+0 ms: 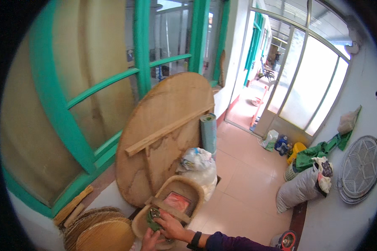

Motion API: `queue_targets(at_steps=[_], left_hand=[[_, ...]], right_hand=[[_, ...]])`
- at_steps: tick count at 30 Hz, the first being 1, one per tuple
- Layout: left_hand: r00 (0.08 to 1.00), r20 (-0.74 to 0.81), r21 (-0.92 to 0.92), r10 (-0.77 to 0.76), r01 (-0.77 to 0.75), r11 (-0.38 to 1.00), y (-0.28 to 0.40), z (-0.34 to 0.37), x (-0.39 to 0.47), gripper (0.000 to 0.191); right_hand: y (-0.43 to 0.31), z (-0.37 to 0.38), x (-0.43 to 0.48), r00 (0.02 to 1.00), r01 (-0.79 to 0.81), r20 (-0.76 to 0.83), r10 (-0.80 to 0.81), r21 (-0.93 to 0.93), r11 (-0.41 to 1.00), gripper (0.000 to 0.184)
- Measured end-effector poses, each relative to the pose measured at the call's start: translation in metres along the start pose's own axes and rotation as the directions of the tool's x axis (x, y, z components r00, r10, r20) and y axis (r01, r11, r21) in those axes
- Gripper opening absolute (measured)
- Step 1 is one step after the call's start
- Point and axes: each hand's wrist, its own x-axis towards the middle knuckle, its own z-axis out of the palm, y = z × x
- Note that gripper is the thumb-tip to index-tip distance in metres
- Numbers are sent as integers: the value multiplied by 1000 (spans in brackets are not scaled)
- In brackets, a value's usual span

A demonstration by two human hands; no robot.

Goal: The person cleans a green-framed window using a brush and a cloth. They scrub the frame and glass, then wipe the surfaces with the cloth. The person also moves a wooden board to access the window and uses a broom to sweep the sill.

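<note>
Both of my hands are low in the view, above the near end of a woven basket [198, 188] with a flat handle across it. My right hand [172, 226], with a black band on its wrist, grips a small green round object [152, 219] with a metallic part on top; its exact kind is unclear. My left hand [150, 240] touches the lower side of the same object. A red flat packet [177, 201] lies inside the basket, beyond the handle.
A round wooden tabletop [176, 103] leans against the green-framed window. White plastic bags [201, 169] stand behind the basket. Round woven lids [105, 235] lie at lower left. A stuffed grey sack [297, 188] and metal trays [359, 169] are along the right wall.
</note>
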Motion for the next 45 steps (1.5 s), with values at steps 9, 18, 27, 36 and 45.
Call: queue_targets(at_steps=[9, 18, 27, 36, 45], left_hand=[[995, 62, 61, -77, 73, 995, 36, 95, 48, 50], [970, 140, 195, 197, -222, 955, 46, 145, 91, 61], [983, 18, 315, 184, -180, 932, 15, 120, 161, 57], [808, -430, 377, 403, -245, 893, 73, 192, 188, 59], [396, -611, 710, 686, -110, 695, 269, 204, 152, 53]], right_hand=[[57, -79, -25, 999, 48, -30, -43, 191, 980, 66], [85, -100, -31, 994, -95, 73, 82, 203, 975, 71], [136, -123, -4, 987, -74, 159, 20, 341, 937, 69], [305, -203, 10, 960, -184, 266, 84, 378, 907, 50], [473, -295, -19, 854, -447, 327, 404, 63, 892, 39]])
